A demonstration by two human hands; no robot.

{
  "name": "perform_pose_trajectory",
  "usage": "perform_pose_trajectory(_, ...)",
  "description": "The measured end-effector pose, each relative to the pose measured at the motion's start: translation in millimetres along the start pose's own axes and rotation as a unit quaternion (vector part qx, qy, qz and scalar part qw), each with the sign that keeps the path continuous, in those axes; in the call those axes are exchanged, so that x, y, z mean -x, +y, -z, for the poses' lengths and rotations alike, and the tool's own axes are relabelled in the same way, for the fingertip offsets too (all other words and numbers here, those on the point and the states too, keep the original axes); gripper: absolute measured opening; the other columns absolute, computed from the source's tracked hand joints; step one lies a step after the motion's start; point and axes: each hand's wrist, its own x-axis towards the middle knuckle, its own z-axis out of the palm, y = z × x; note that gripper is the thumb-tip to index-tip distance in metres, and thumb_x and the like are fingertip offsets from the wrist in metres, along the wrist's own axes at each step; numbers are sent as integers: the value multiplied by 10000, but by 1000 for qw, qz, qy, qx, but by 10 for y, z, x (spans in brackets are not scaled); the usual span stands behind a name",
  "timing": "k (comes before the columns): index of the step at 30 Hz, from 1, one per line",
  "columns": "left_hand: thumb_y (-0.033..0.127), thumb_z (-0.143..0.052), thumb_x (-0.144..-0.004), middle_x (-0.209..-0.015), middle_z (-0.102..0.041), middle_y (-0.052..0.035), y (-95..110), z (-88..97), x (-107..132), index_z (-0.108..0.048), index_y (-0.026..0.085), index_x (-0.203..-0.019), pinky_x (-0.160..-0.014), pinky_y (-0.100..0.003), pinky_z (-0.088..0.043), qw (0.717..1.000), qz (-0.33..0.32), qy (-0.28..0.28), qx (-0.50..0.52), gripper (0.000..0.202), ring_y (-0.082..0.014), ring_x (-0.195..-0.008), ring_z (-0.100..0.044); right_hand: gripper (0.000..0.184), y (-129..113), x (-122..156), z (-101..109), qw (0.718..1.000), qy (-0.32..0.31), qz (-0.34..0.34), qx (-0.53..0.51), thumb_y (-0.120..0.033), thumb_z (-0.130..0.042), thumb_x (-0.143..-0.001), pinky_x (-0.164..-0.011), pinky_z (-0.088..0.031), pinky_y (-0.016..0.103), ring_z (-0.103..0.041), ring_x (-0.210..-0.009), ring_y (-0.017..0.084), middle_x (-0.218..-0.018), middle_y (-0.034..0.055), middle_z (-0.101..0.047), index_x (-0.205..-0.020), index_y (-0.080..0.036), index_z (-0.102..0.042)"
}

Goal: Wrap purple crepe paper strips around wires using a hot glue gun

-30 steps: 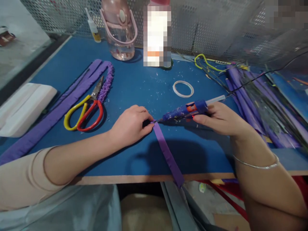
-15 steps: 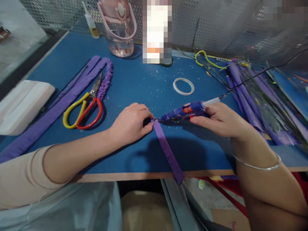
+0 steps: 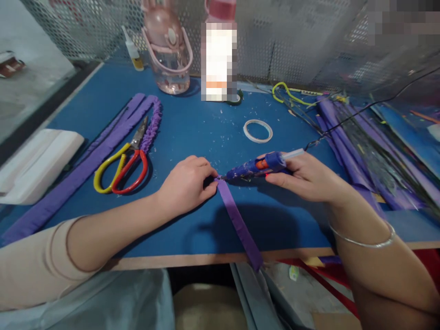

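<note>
My left hand (image 3: 187,185) is closed, pinching the far end of a purple ribbon strip (image 3: 239,224) that runs toward me and hangs over the front edge of the blue table (image 3: 195,123). My right hand (image 3: 311,176) grips a blue hot glue gun (image 3: 259,166) lying nearly level, its nozzle touching the ribbon end right at my left fingertips. A glue stick pokes out of the gun's back, and a black cord leads off to the right.
Scissors (image 3: 123,160) with yellow and red handles lie at the left beside long purple pleated ribbons (image 3: 89,153). A tape ring (image 3: 257,131) lies behind the gun. A pink bottle (image 3: 168,50) and small glue bottle (image 3: 132,43) stand at the back; purple rolls (image 3: 357,146) right, white box (image 3: 30,162) left.
Both hands stay in place on the ribbon end and the glue gun. Only the view has shifted slightly.
</note>
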Motion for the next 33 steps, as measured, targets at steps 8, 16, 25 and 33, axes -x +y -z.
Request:
perform_pose_trajectory(8,269,-583,-867,-908,-687,-73,4,2,0,-704,151,-937,-847,-391,-487,1000,0,-6,9,183,-219,-877,-606,299,-28,-14,26,1000,-28,4,-12,-418,-530,-919,-622,-454,268,-625,-679,177,-773,35,-710,-979,-181,-702)
perform_pose_trajectory(16,266,-582,-868,-910,-689,-78,10,1,-1,-705,145,-939,-852,-396,-487,1000,-2,-6,8,185,-222,-882,-608,306,7,-10,44,999,-30,0,-23,-426,-523,-919,-589,-436,260,-606,-650,169,-744,23,-696,-974,-183,-702)
perform_pose_trajectory(25,277,-574,-873,-941,-684,-88,2,-2,9,-716,147,-963,-857,-405,-496,1000,5,-3,0,212,-237,-912,-601,301,265,48,121,989,122,-43,-75,-443,-560,-879,-628,-489,296,-632,-694,188,-799,37,-714,-944,-181,-692)
perform_pose_trajectory(33,259,-478,-926,-907,-683,-84,37,21,-12,-711,147,-932,-838,-398,-484,1000,3,-6,-3,259,-220,-869,-598,475,771,-147,28,962,225,-98,123,-338,-421,-940,-913,-489,453,-598,-1111,287,-1269,122,-613,-1393,-199,-461)
